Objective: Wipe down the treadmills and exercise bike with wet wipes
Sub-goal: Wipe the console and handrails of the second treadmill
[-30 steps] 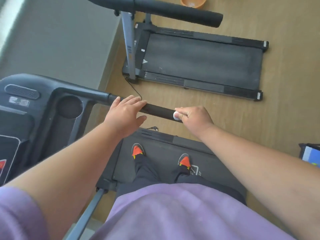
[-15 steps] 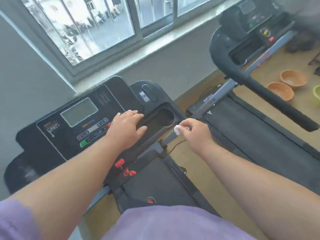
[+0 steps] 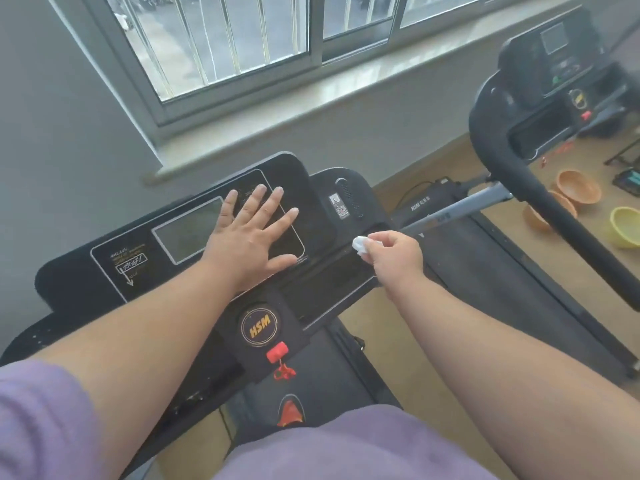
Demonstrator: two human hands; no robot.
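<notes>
From the head camera, the person stands on the near treadmill's deck, and the attention has shifted from the side handrail up to the treadmill console [image 3: 207, 237]. A second ago both hands were on the handrail, the left one laid over it and the right one rubbing its end with the wipe; now both are at the console by the window.

The left hand [image 3: 249, 233] lies flat and spread on the console face, fingers straight and fanned, covering the right part of the display panel [image 3: 187, 237]. It seems to be bracing rather than cleaning, since it holds nothing.

The right hand [image 3: 394, 252] pinches the wet wipe [image 3: 361, 243], a small white wad bunched at the fingertips. The wipe sits just to the right of the left hand's little finger, over the recessed tray on the console's right side; whether it touches the plastic I cannot tell.

That suggests the handrail is finished and the console is next, probably starting with the tray. Below the left wrist are the round HSM badge [image 3: 259, 328] and the red safety key [image 3: 277, 352], which a careless pass could knock loose.

Beyond the right hand stands the second treadmill [image 3: 540, 109], with orange bowls [image 3: 576, 187] and a yellow bowl [image 3: 625, 225] on the floor past it. No exercise bike is in sight.
</notes>
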